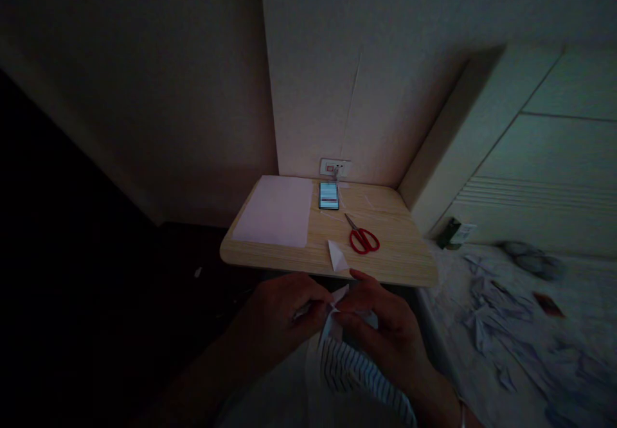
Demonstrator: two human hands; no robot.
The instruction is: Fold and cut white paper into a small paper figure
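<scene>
Just in front of the table's near edge, a small piece of folded white paper [332, 329] is pinched between both hands. My left hand [288, 309] grips it from the left with thumb and forefinger. My right hand [380, 319] grips it from the right, its fingertips close to those of the left. Parts of the paper are hidden behind the fingers. Beyond the hands, a white paper triangle [337, 258] lies at the table edge. Red-handled scissors [362, 238] rest beside it, blades pointing away to the left.
On the wooden table [400, 241] lie a stack or sheet of white paper [276, 213], a lit phone [328, 195] and thin paper strips. A wall socket [336, 168] with a plug is behind. To the right stands a bed [482, 376] with rumpled cloth. The light is dim.
</scene>
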